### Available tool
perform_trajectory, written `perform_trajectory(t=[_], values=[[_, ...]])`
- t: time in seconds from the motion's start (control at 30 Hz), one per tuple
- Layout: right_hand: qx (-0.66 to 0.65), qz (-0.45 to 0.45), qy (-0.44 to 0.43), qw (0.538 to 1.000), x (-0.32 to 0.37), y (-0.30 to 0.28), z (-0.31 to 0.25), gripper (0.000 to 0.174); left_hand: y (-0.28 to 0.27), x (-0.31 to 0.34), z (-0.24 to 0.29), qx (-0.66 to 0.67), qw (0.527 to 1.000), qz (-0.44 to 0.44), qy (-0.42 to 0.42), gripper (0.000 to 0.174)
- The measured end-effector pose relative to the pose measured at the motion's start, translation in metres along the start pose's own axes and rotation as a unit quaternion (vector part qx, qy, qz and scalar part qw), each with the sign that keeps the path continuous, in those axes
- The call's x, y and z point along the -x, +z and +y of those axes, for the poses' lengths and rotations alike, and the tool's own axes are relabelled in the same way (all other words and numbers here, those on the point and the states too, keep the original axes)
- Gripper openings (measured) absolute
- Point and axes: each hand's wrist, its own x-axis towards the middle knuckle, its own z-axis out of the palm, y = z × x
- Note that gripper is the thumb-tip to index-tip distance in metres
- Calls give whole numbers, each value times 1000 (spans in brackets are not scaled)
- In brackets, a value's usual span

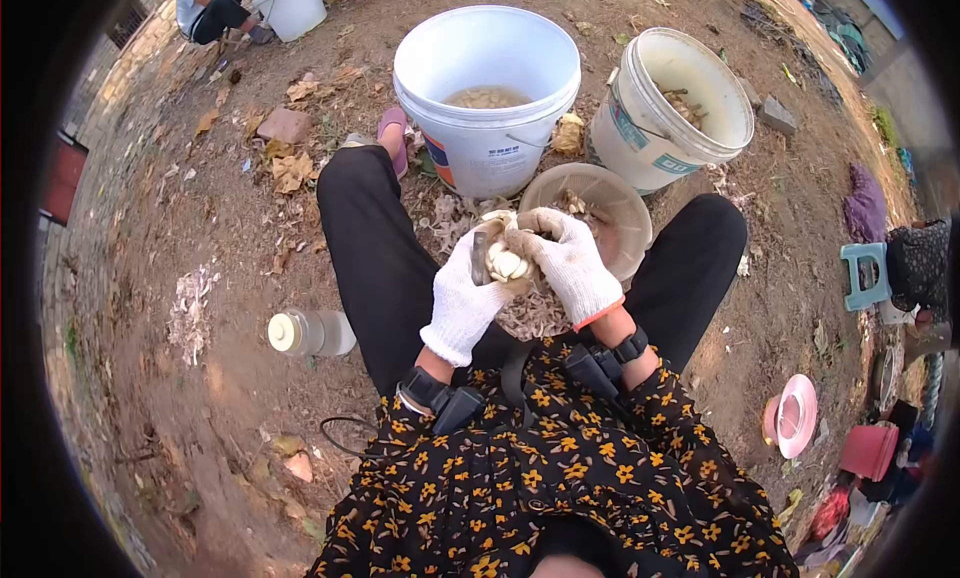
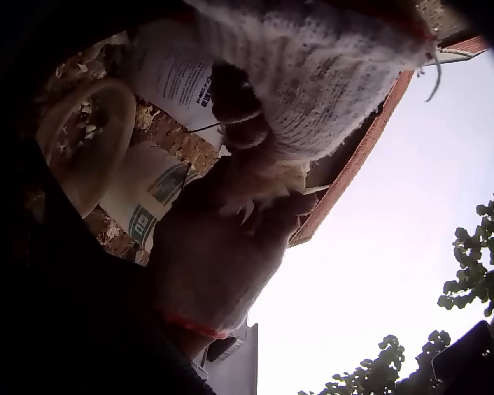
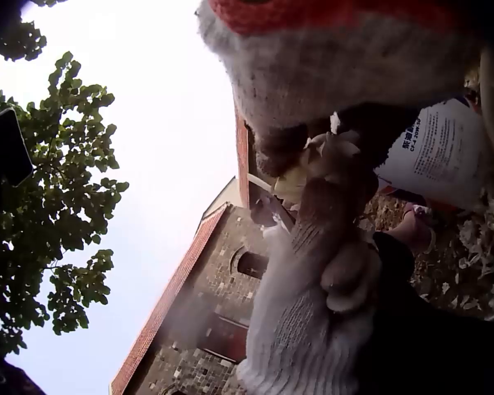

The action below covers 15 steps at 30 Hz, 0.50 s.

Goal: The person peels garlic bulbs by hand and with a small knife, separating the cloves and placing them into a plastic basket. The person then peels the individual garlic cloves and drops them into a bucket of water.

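Both hands wear white knit gloves with soiled fingers. In the head view the left hand (image 1: 462, 300) grips a pale garlic bulb (image 1: 506, 263) with bared cloves, and a dark flat tool (image 1: 480, 258) lies along its thumb side. The right hand (image 1: 574, 268) has its curled fingers on the bulb's upper right side, touching it. In the right wrist view the bulb (image 3: 333, 156) shows between the two hands, partly covered by fingers. A beige basin (image 1: 630, 228) stands just beyond the right hand, with some bulbs inside. Peeled skins (image 1: 535, 313) lie below the hands.
Beyond the knees stand a white bucket (image 1: 487, 148) with pale contents in liquid and a cream bucket (image 1: 625, 138) holding more pieces. A clear jar (image 1: 325, 333) is on the ground at left. A pink hat-like object (image 1: 797, 418) and a blue stool (image 1: 865, 276) are at right.
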Motion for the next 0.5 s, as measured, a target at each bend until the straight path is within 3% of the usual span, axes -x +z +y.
perform_trajectory(t=[0.1, 0.13, 0.27, 0.37, 0.4, 0.5], values=[[-53, -16, -27, 998, -11, -4, 27, 20, -4, 2, -15, 24, 999, -29, -27, 65], [-91, 6, 79, 993, -3, -5, 19, 21, -3, 1, -19, 133, 987, -40, -77, 62], [-250, 2, 116, 961, -2, -8, 44, 22, -5, 4, -20, 188, 968, -32, -161, 63], [-260, 15, 87, 962, 1, -12, 37, 22, -4, 5, -26, 209, 963, -37, -167, 66], [-256, 73, 61, 962, -2, -8, 40, 23, -4, 5, -25, 211, 962, -44, -167, 66], [-17, 142, -105, 984, 13, -19, 33, 24, -2, 3, -29, 213, 963, -45, -162, 68]])
